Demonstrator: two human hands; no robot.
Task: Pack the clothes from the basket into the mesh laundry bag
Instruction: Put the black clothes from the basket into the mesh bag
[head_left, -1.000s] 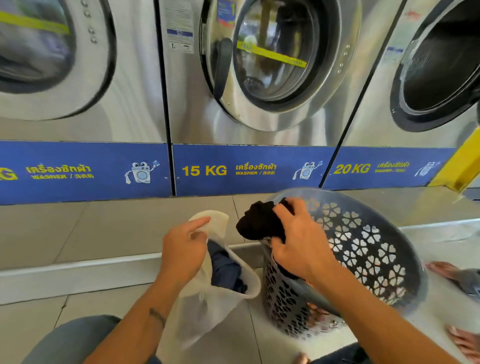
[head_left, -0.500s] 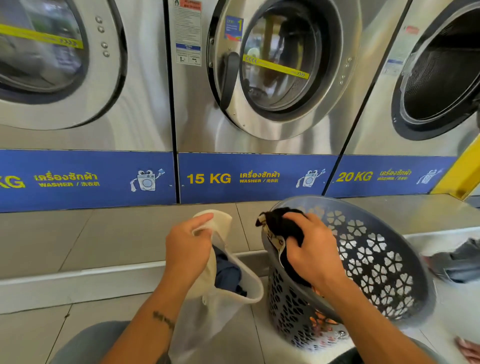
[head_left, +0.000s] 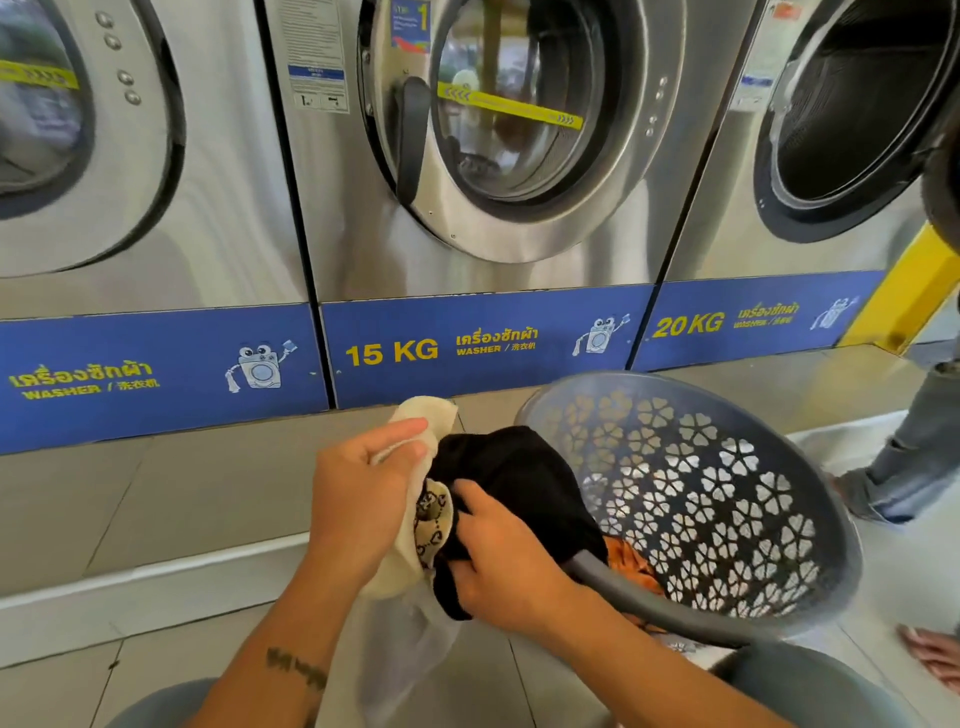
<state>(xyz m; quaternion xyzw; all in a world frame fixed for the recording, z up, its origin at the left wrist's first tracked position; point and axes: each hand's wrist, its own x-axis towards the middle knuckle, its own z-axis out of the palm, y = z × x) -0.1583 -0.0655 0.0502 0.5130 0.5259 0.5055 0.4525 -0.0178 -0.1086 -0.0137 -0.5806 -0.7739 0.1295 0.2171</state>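
Note:
My left hand (head_left: 363, 499) grips the cream rim of the white mesh laundry bag (head_left: 410, 639), holding its mouth up. My right hand (head_left: 504, 561) is closed on a black garment (head_left: 519, 483) with a cream patterned patch, pressed against the bag's mouth. The garment drapes over the rim of the grey plastic basket (head_left: 727, 519), which is tilted toward me on the right. An orange cloth (head_left: 628, 561) lies inside the basket.
A row of steel washing machines (head_left: 493, 156) stands behind a raised tiled step (head_left: 156, 519). Another person's leg in jeans (head_left: 914, 447) stands at the right, and a bare foot (head_left: 935, 654) shows at the lower right. My knees fill the bottom edge.
My right hand has carried the black garment left from the basket rim to the bag's mouth. The left hand has kept hold of the bag's rim.

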